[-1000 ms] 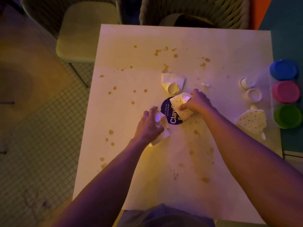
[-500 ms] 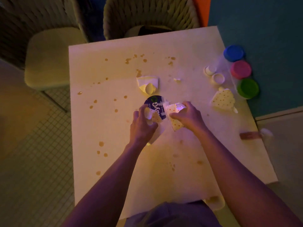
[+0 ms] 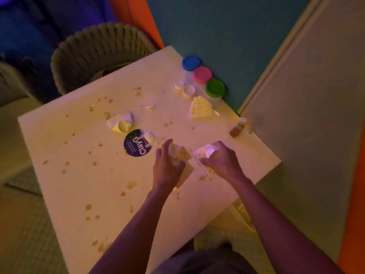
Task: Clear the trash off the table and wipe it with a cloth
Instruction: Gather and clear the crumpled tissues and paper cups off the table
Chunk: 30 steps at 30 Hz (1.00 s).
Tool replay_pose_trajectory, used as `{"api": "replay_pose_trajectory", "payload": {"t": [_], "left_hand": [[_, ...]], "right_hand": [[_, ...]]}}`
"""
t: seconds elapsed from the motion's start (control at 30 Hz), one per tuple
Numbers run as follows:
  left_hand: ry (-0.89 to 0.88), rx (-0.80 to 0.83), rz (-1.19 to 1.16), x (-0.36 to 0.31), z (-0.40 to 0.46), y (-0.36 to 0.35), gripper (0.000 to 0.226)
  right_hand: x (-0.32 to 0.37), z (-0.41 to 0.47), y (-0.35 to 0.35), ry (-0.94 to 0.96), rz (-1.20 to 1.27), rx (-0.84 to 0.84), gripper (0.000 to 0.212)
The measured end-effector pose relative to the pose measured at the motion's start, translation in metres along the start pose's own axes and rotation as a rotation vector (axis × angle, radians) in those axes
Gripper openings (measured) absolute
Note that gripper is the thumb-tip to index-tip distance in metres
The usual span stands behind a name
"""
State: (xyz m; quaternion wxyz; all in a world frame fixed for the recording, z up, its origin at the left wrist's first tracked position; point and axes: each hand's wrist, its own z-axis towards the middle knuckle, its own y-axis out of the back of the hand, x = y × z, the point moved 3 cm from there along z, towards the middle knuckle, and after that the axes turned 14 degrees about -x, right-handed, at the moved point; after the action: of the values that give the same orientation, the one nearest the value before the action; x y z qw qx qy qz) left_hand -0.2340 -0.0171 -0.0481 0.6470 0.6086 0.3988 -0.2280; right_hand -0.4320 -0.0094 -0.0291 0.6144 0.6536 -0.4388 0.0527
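A white table (image 3: 83,180) is spotted with brown stains. My left hand (image 3: 167,167) grips a crumpled scrap of paper (image 3: 183,165) with a pale lump at its fingers. My right hand (image 3: 221,161) holds a dotted paper scrap (image 3: 205,155) just above the table. A dark round "Clay" lid (image 3: 137,143) lies to the left of my hands. Behind it sits a torn white packet (image 3: 121,121) with a pale lump in it. Another dotted paper piece (image 3: 200,106) lies further back on the right.
Three tubs with blue (image 3: 190,62), pink (image 3: 202,74) and green (image 3: 215,88) lids stand at the table's far right edge, with two small white caps (image 3: 184,89) beside them. A woven chair (image 3: 98,54) stands behind the table. A small brown bottle (image 3: 238,128) lies at the right edge.
Both hands have come away to the right of the round lid, each carrying its paper scrap. The camera has swung right, showing the wall beside the table.
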Motion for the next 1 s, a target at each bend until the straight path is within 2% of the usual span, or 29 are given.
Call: {"api": "replay_pose_trajectory", "payload": {"t": [0.37,0.57,0.8,1.0], "left_hand": [[-0.256,0.27,0.037,-0.081,-0.14,-0.096,0.078],[-0.342,0.417,0.116,-0.096,-0.221,-0.15,0.079],[-0.357,0.561,0.192,-0.089,-0.292,-0.202,0.084],[-0.37,0.631,0.282,-0.069,-0.304,-0.242,0.089]], "right_hand": [[-0.179,-0.071,0.105,-0.211,0.188,-0.196,0.057],[-0.284,-0.124,0.139,-0.374,0.259,-0.268,0.056],[-0.389,-0.19,0.15,-0.642,0.304,-0.329,0.055],[-0.436,-0.213,0.13,-0.756,0.254,-0.358,0.061]]}}
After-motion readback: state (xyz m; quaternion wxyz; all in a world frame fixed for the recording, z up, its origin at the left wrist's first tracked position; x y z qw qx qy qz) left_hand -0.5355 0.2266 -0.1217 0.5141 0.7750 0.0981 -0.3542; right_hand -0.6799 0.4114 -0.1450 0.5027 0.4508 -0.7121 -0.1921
